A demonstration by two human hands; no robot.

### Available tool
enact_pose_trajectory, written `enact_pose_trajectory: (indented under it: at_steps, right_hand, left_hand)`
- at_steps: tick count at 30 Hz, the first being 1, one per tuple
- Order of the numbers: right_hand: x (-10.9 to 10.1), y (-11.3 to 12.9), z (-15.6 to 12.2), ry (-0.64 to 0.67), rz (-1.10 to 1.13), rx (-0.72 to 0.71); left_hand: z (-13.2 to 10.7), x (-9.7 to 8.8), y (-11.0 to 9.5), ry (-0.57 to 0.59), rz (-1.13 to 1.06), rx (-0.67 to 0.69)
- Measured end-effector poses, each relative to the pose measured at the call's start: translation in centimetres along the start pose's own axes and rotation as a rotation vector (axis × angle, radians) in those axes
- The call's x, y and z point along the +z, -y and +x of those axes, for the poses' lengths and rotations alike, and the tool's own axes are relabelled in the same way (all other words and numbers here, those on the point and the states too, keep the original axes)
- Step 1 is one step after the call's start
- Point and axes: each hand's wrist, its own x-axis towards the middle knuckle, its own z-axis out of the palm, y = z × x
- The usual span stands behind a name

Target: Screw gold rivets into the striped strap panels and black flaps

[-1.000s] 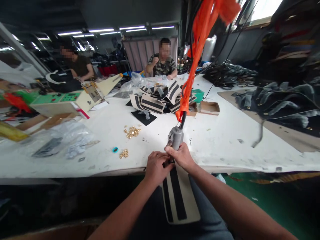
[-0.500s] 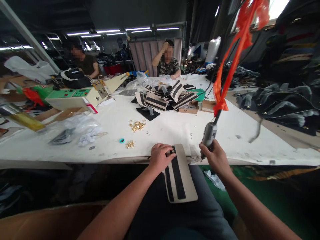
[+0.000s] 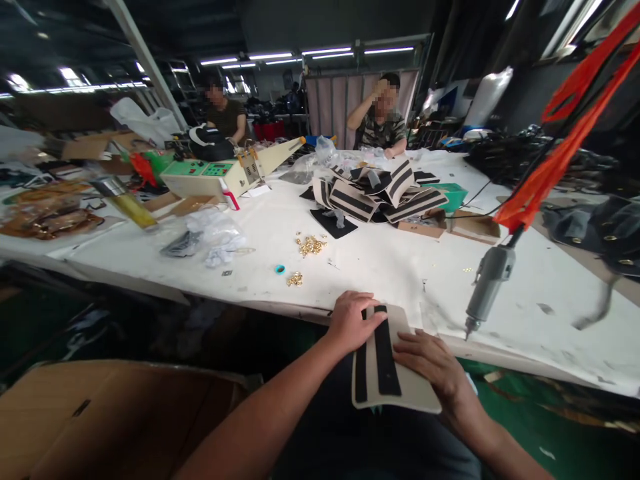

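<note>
A beige panel with black stripes (image 3: 370, 377) reaches from the table's front edge over my lap. My left hand (image 3: 353, 321) grips its upper end, the thumb lying on a black stripe. On the panel's right side, my right hand (image 3: 433, 363) holds the edge, fingers stretched over the face and thumb hidden. A grey electric screwdriver (image 3: 490, 283) hangs tip down from a cord with orange plastic, to the right of my right hand and apart from it. Small gold metal fittings (image 3: 313, 245) lie in a loose heap beyond the hands, with a smaller pile (image 3: 295, 279) nearer.
A blue ring-shaped object (image 3: 280, 269) lies beside the small pile. Striped panels (image 3: 353, 201) are heaped farther back near open cardboard boxes (image 3: 473, 227). A cream-coloured machine (image 3: 200, 179) and plastic bags (image 3: 225, 233) occupy the left. Two people sit across the table.
My right hand has let go of the electric screwdriver and moved onto the panel's right side. The screwdriver now hangs free. The view has turned left.
</note>
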Motion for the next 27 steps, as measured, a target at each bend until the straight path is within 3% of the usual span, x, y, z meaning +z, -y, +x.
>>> enact_pose_trajectory:
  at_steps: [3, 5, 7, 9, 12, 14, 17, 21, 24, 27]
  right_hand:
    - [-2.2, 1.8, 4.2, 0.011, 0.24, 0.082]
    - [-3.0, 3.0, 6.7, 0.07, 0.344, 0.208]
    - [-2.8, 3.7, 8.9, 0.18, 0.453, 0.365]
    - [-1.7, 3.8, 10.8, 0.325, 0.61, 0.496]
    - [1.5, 2.9, 13.7, 0.474, 0.793, 0.549]
    - [4.3, 1.8, 15.8, 0.428, 0.8, 0.563]
    - [9.1, -0.1, 19.4, 0.301, 0.607, 0.629]
    - [15.1, -2.3, 23.9, 0.335, 0.362, 0.649]
    - [17.9, -3.3, 25.8, 0.354, 0.246, 0.668]
    - [19.2, -3.7, 26.7, 0.372, 0.177, 0.673]
  left_hand:
    - [-2.1, -2.1, -1.4, -0.07, -0.215, -0.121]
    - [-4.3, -3.5, -2.6, -0.094, -0.602, -0.249]
    - [-6.8, -4.7, -3.7, -0.149, -1.049, -0.334]
    - [-8.9, -5.5, -4.0, -0.209, -1.227, -0.37]
    - [-10.9, -6.1, -3.0, -0.33, -1.109, -0.519]
    - [-11.4, -6.2, -1.8, -0.428, -1.023, -0.644]
    - [-11.9, -6.0, -0.2, -0.535, -1.044, -0.761]
    - [-12.4, -5.5, 0.8, -0.587, -1.073, -0.846]
    - [-12.4, -5.5, 1.1, -0.599, -1.053, -0.859]
    - [-12.3, -5.7, 1.2, -0.604, -1.006, -0.848]
